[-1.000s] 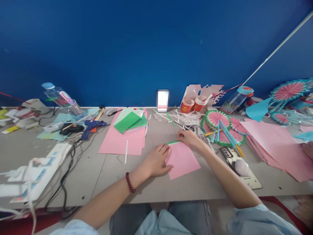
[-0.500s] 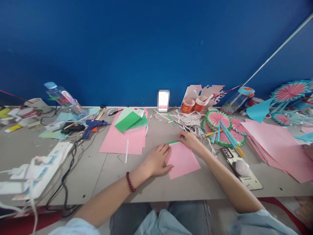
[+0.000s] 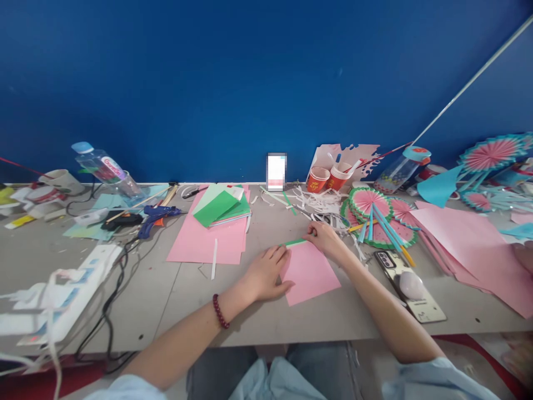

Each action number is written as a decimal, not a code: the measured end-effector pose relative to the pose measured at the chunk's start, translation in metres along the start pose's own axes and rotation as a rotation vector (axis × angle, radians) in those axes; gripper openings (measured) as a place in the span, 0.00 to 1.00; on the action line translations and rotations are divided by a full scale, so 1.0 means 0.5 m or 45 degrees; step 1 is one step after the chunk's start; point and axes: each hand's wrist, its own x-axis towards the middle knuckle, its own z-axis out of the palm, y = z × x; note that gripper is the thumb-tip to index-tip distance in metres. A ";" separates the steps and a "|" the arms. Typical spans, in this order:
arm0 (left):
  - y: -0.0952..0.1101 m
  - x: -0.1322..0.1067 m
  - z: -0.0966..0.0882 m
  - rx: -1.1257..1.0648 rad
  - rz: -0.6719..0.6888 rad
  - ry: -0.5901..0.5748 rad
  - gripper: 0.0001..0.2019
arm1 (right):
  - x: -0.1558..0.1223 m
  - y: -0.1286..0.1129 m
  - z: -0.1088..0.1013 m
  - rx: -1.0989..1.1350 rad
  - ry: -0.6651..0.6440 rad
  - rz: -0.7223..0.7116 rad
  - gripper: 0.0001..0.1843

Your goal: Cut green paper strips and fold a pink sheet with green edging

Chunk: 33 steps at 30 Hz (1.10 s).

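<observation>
A pink paper sheet (image 3: pixel 312 272) lies flat on the table in front of me, with a narrow green paper strip (image 3: pixel 295 242) along its far edge. My left hand (image 3: pixel 268 272) rests on the sheet's left side, fingers stretched out and thumb apart, and holds nothing. At the far right corner, my right hand (image 3: pixel 325 239) has its fingers curled together by the strip's right end. Whatever is between those fingertips, if anything, is hidden.
Left of my hands are pink sheets (image 3: pixel 204 244) topped by green paper (image 3: pixel 216 206), a blue glue gun (image 3: pixel 156 218) and a white power strip (image 3: pixel 79 294). To the right are paper scraps (image 3: pixel 318 201), watermelon paper fans (image 3: pixel 370 205), a phone (image 3: pixel 428 305) and pink paper (image 3: pixel 470 244).
My right hand has shifted slightly to the right and up along the far edge. The left hand stays on the sheet. The whole view has moved a little.
</observation>
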 end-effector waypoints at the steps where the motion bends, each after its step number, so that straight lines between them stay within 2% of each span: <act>1: 0.000 0.000 0.000 -0.007 0.000 0.005 0.35 | 0.001 0.002 -0.002 0.018 -0.001 0.001 0.05; 10: -0.003 -0.001 0.003 -0.013 0.007 0.010 0.35 | 0.004 0.024 -0.023 0.115 -0.058 -0.005 0.02; 15: -0.005 -0.002 -0.002 0.008 0.043 0.032 0.35 | 0.000 0.026 -0.022 0.116 -0.022 -0.025 0.05; 18: -0.007 -0.002 -0.006 0.056 0.065 0.035 0.35 | -0.006 0.012 -0.023 0.163 0.000 -0.104 0.07; 24: -0.010 -0.003 -0.009 0.158 0.121 0.065 0.33 | -0.016 -0.016 -0.027 0.221 -0.109 -0.370 0.04; 29: -0.013 -0.004 -0.012 0.225 0.176 0.102 0.33 | -0.019 -0.019 -0.032 0.319 -0.132 -0.268 0.06; 33: -0.011 -0.004 -0.022 0.250 0.261 0.148 0.32 | -0.021 -0.024 -0.039 0.448 -0.183 -0.256 0.07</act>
